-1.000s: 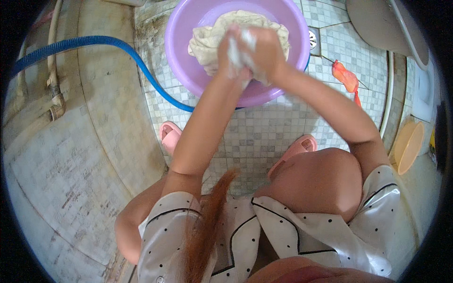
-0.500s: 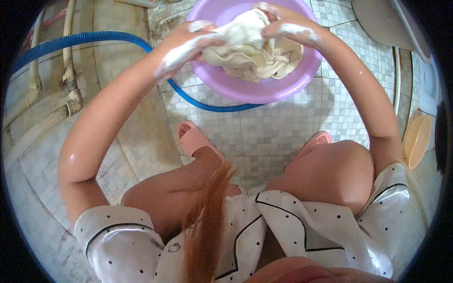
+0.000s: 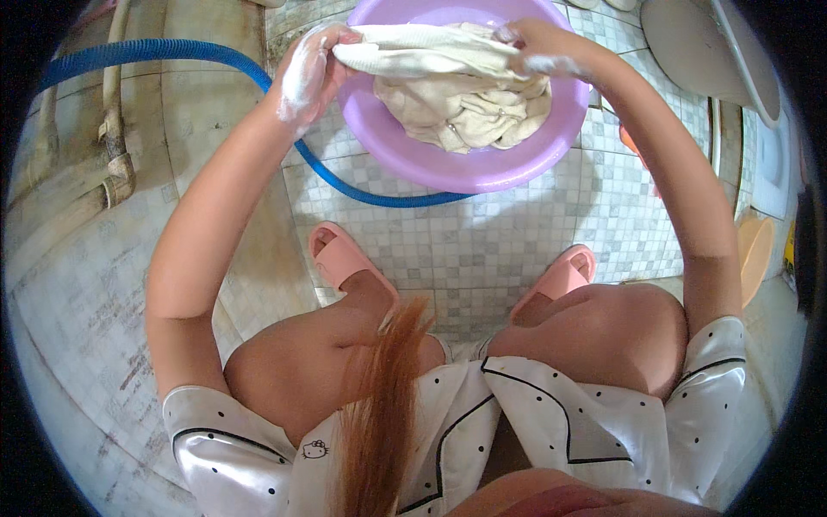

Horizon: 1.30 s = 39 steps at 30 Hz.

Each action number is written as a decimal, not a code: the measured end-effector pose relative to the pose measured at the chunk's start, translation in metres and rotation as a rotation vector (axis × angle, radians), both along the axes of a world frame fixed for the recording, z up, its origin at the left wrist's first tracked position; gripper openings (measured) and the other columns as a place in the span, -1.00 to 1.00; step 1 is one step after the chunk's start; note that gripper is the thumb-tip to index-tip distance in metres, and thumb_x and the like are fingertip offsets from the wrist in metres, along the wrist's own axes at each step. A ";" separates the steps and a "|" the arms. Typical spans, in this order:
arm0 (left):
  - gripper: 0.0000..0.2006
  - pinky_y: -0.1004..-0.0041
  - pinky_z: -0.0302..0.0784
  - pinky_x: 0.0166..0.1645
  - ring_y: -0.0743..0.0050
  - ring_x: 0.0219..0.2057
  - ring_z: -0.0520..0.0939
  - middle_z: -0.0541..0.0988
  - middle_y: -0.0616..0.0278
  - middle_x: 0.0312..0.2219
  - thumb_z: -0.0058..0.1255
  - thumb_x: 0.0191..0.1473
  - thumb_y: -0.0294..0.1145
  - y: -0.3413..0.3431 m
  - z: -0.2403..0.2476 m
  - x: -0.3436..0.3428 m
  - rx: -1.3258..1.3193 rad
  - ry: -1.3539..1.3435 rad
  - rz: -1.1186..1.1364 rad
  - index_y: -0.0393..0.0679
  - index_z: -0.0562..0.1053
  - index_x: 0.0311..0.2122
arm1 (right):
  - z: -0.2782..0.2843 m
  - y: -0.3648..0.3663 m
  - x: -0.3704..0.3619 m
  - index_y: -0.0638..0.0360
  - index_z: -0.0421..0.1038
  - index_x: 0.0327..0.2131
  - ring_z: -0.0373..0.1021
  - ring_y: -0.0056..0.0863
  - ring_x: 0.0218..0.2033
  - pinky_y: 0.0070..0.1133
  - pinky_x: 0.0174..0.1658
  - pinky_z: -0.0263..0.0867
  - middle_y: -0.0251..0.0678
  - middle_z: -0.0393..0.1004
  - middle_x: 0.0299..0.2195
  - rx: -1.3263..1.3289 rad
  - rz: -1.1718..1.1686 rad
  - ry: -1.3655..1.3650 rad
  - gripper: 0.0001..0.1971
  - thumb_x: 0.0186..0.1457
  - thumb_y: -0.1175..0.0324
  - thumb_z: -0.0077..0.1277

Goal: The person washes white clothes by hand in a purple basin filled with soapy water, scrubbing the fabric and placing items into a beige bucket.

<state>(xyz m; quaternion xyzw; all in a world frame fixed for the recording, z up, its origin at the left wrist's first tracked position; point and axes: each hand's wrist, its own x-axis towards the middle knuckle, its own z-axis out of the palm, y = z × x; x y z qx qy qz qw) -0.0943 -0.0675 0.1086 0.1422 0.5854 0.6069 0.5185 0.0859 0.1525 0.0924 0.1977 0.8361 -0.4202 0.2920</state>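
A wet cream knit garment [image 3: 469, 108] lies bunched in a round purple basin [image 3: 482, 179], and one stretch of it is drawn out sideways above the rest. My left hand [image 3: 312, 73], streaked with white suds, grips the left end of that stretch, fingers wrapped round it, over the basin's left rim. At the other end my right hand [image 3: 547, 53], also sudsy, is closed on the cloth near the right rim; some of its fingertips are hidden by the cloth. The lower folds rest on the basin's bottom.
A blue corrugated hose [image 3: 345, 183] curves from the left and passes under the basin. Old pipes [image 3: 114, 112] run along the left. Pink slippers [image 3: 340, 258] stand on the tiled floor [image 3: 448, 250]. A yellow-orange bowl [image 3: 755, 258] leans at the right, below a large greyish rounded object [image 3: 698, 52].
My hands have moved apart, pulling the bunched garment into a stretched band. My left hand has shifted left and slightly up. An orange object now shows beside my right forearm.
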 end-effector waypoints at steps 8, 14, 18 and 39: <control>-0.48 0.43 0.37 -0.12 0.37 -0.25 0.47 0.45 0.18 -0.33 -0.06 0.00 -0.01 0.019 0.005 0.020 -0.164 0.705 -0.324 -0.18 0.18 -0.06 | -0.027 -0.021 0.029 0.28 0.28 -0.11 0.29 -0.46 -0.11 -0.51 0.02 0.16 -0.27 0.35 -0.17 -0.885 -0.801 0.475 -0.64 -0.04 0.41 -0.19; -0.55 0.40 0.25 0.07 0.35 -0.11 0.44 0.42 0.21 -0.14 -0.02 0.05 -0.18 0.041 0.006 0.035 -0.329 1.224 -0.877 -0.21 0.27 0.00 | -0.016 -0.034 0.018 0.24 0.38 -0.25 0.36 -0.25 -0.22 -0.37 -0.16 0.26 -0.04 0.43 -0.24 -1.538 -1.036 0.298 -0.62 -0.06 0.13 -0.04; -0.61 0.43 0.29 0.05 0.48 -0.08 0.42 0.42 0.22 -0.11 -0.11 0.11 -0.22 0.031 0.007 0.021 -0.079 -0.070 -0.206 -0.21 0.29 -0.01 | -0.004 -0.040 0.017 0.41 0.19 -0.05 0.30 -0.39 -0.08 -0.55 0.03 0.16 -0.16 0.33 -0.12 -0.723 -0.600 0.440 -0.52 -0.01 0.31 0.02; -0.74 0.34 0.48 -0.26 0.30 -0.26 0.52 0.49 0.18 -0.29 -0.30 0.12 -0.23 0.058 -0.082 0.061 0.235 -0.176 0.039 -0.11 0.38 -0.19 | -0.017 -0.071 -0.039 0.34 0.37 -0.39 0.36 -0.43 -0.44 -0.52 -0.34 0.26 -0.22 0.41 -0.48 -0.059 -0.622 0.924 -0.61 0.04 0.09 -0.08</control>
